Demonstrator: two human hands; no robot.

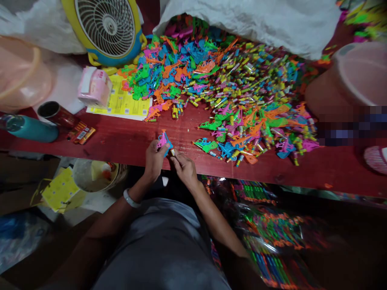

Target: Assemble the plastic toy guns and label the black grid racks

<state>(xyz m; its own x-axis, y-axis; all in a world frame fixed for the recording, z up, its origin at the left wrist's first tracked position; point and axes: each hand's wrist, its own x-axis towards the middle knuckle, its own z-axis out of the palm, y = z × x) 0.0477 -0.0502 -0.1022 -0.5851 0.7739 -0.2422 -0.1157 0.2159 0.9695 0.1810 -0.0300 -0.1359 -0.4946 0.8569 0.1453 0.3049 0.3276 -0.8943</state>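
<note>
Close to the table's front edge, my left hand [153, 160] grips small plastic toy guns [163, 139], pink and blue with an orange tip. My right hand [186, 170] pinches a small capped tube [172, 152] with a pale end, right against the lower end of the toy guns. Whether the tube is joined to them I cannot tell. To the right of my hands lies a loose row of finished-looking toy guns with tubes [223, 147]. Behind is a big heap of small tubes [250, 76], beside a pile of bare toy guns [178, 66].
A yellow and blue fan [110, 32] stands at the back left, near a tissue pack [95, 88] on yellow printed sheets [121, 100]. A teal bottle [33, 128] lies left. A pink bucket [329, 80] is at right. Bagged toys [272, 229] sit below the table [130, 139].
</note>
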